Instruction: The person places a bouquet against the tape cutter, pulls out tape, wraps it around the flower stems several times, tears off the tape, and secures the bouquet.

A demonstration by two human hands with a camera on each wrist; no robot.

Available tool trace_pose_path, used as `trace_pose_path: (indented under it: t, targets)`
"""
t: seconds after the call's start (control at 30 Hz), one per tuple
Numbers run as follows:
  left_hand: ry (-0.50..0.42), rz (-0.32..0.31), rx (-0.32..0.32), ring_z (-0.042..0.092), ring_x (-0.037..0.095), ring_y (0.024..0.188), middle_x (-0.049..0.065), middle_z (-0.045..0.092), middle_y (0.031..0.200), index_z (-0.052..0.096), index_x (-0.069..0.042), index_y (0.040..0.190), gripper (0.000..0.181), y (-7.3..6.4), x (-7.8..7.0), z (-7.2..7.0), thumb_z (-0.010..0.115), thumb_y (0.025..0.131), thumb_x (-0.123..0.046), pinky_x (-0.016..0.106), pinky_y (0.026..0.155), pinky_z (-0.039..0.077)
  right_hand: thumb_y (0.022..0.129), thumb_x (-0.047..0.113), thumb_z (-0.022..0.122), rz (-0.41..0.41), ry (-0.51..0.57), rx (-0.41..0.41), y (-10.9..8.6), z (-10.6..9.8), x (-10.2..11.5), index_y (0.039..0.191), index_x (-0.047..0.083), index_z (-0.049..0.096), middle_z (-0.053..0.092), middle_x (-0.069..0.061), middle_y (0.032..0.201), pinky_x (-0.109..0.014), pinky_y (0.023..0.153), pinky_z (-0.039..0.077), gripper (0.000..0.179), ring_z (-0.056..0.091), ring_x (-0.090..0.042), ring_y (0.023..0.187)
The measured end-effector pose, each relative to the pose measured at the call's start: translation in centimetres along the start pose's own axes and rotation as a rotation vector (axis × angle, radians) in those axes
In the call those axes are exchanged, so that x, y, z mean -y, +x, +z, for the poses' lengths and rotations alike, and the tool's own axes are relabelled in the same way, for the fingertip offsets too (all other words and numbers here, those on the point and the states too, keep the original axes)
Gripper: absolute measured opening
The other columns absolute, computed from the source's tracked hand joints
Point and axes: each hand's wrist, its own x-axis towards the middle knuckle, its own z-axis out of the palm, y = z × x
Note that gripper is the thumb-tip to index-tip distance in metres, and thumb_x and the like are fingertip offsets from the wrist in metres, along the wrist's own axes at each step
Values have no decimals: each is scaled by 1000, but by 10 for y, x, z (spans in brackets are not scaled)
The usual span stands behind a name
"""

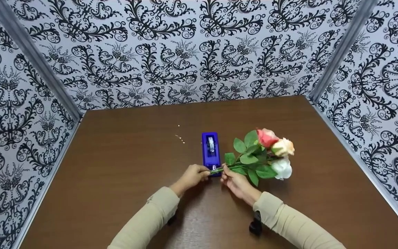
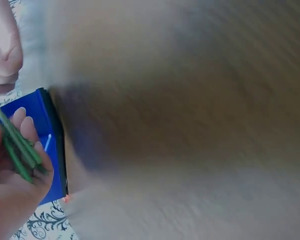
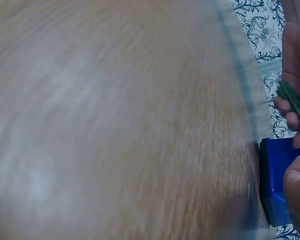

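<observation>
A bunch of artificial roses, one coral-pink [image 1: 266,137], one peach [image 1: 283,147] and one white [image 1: 282,168], lies toward the right with green leaves. My left hand [image 1: 192,176] pinches the cut ends of the green stems [image 2: 20,145]. Closer to the leaves, my right hand [image 1: 237,183] holds the same stems between thumb and fingers. The stems cross over the front end of a blue tape dispenser [image 1: 212,159], which carries a roll of clear tape [image 1: 211,144]. A shiny bit of tape [image 1: 214,168] shows at the stems; whether it sticks to them is unclear.
Small pale scraps [image 1: 180,139] lie left of the dispenser on the brown table [image 1: 123,166]. Patterned walls [image 1: 171,52] enclose the back and sides. Dark straps or devices [image 1: 255,226] hang under the wrists.
</observation>
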Motion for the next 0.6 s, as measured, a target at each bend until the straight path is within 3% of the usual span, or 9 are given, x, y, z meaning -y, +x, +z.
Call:
trace_pose_path:
  t: [0.17, 0.3, 0.43, 0.6]
  targets:
    - [-61, -22, -33, 61, 20, 63, 21, 66, 76, 68, 8, 90, 14, -1, 1, 0, 60, 86, -2, 20, 56, 46, 95, 15, 47, -10, 97, -30, -1, 4, -5, 90, 17, 61, 47, 3, 70, -20, 61, 39, 15, 41, -7, 58]
    - [-72, -2, -72, 62, 18, 72, 20, 68, 85, 69, 8, 90, 13, -2, 2, 2, 63, 83, -1, 22, 62, 50, 95, 15, 47, -40, 162, -80, 1, 11, -11, 79, 14, 62, 52, 3, 65, -21, 56, 39, 21, 42, -7, 53]
    - [-34, 29, -108, 61, 18, 77, 18, 68, 88, 69, 7, 87, 12, -1, 1, 3, 66, 80, -1, 23, 66, 50, 94, 20, 50, -71, 101, -157, 4, 17, -14, 69, 14, 55, 52, 5, 59, -20, 50, 38, 26, 42, -6, 48]
    - [-56, -40, -150, 57, 11, 67, 15, 68, 84, 69, 6, 85, 12, -1, -3, 3, 70, 77, -3, 21, 60, 48, 92, 17, 55, -120, -10, -229, 7, 21, -14, 70, 14, 53, 50, 5, 59, -19, 48, 38, 22, 41, -4, 47]
